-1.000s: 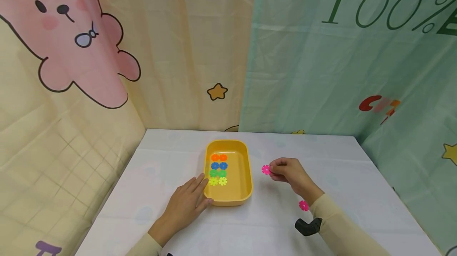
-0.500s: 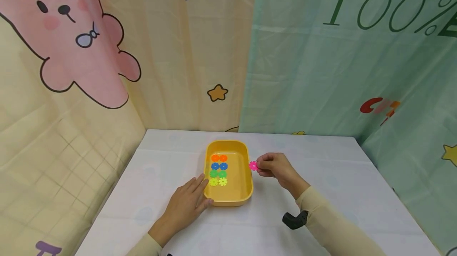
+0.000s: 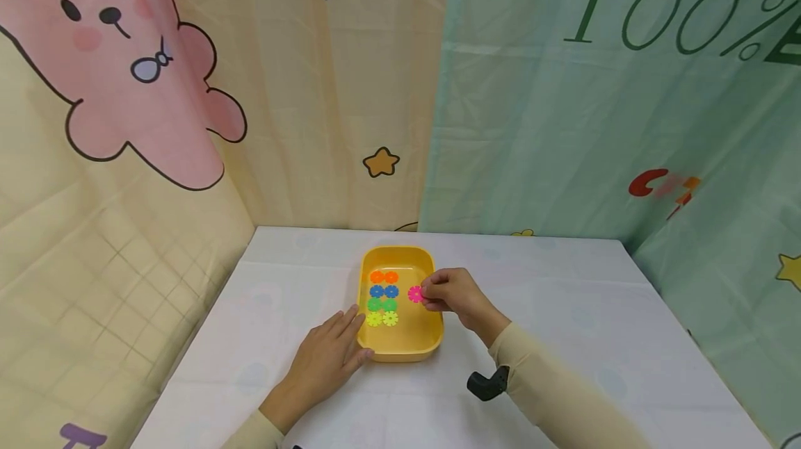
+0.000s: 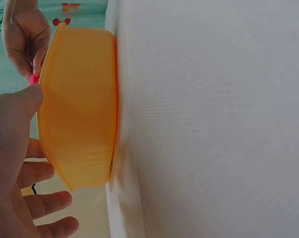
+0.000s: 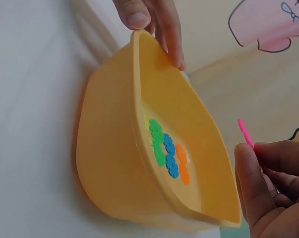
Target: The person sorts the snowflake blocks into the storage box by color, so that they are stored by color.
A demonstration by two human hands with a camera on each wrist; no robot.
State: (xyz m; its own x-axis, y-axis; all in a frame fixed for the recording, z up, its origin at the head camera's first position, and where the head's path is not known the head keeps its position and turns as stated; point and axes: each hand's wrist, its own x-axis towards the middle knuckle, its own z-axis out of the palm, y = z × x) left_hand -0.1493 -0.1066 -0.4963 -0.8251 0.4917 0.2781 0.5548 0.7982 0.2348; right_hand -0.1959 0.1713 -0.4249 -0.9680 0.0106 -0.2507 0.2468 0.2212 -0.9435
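Observation:
Over the right side of the yellow tray (image 3: 409,346), my right hand (image 3: 459,297) pinches a pink snowflake disc (image 3: 415,294) between thumb and fingers. The right wrist view shows this pink disc (image 5: 245,133) edge-on, above the rim. My left hand (image 3: 325,355) rests on the tray's left rim, fingers extended; in the left wrist view its thumb and fingertips touch the rim. Inside the tray, discs lie in pairs on the left: orange (image 3: 391,277), blue (image 3: 391,292), green (image 3: 390,304) and yellow (image 3: 391,319).
The tray stands on a white-covered table (image 3: 281,261). Printed curtains (image 3: 532,122) hang behind and at both sides. A black device (image 3: 488,384) is attached at the right wrist, over the table.
My right hand has moved left with the pink disc, from beside the tray to over it. A second pink disc on the table, seen earlier, is now out of sight. The left hand stays put.

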